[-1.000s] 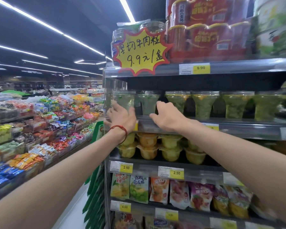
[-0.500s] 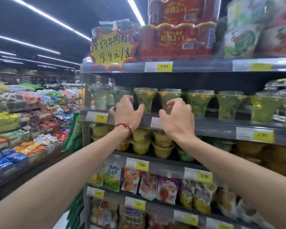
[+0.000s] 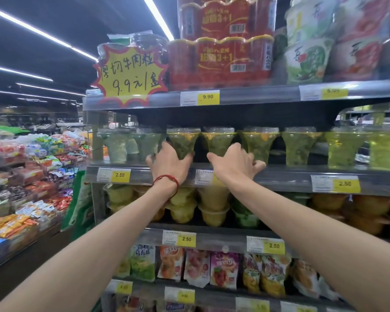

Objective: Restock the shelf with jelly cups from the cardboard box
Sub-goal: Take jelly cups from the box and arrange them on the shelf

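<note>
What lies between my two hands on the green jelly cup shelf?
Head view: past the held cup in the left hand, a dark gap, then a second cup, its base hidden behind the right hand.

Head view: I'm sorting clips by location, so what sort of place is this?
Most likely a supermarket aisle: grey metal shelves carrying yellow price tags, rows of clear green jelly cups, and a handwritten yellow starburst price sign.
</note>
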Motion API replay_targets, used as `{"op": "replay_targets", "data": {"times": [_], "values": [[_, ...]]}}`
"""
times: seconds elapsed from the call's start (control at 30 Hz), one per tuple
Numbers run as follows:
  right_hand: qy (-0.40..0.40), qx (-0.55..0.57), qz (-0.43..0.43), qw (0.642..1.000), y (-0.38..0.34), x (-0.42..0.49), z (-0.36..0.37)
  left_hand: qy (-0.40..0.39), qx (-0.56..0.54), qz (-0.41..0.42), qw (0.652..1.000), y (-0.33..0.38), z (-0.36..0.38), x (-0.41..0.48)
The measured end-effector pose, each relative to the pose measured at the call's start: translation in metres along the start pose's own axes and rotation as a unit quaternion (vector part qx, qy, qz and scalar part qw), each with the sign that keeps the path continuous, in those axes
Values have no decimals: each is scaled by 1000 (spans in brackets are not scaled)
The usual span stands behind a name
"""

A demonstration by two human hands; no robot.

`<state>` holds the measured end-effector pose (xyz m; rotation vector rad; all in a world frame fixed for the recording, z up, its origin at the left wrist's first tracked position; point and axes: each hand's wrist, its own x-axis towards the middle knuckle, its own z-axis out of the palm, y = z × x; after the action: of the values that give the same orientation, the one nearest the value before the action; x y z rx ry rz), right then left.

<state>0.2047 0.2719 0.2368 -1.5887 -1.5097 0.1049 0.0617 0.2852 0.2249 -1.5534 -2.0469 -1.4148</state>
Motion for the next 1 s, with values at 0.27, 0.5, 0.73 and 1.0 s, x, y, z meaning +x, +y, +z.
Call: {"op": "replay_targets", "data": {"times": [0.27,0.5,0.73,1.0], "values": [[56,-50,-47,996,2,3,7,-16,-1,48,999,-8,-7,4],[25,-21,-63,997,10,11,2,-64,-40,37,996,-12,-12,9],[-15,-22,-86,996,16,14,-4,-86,-77,44,992,-15,-14,10],[-55,-37,-81,994,12,12,-10,-102,-33,49,993,-10,-15,7]]}}
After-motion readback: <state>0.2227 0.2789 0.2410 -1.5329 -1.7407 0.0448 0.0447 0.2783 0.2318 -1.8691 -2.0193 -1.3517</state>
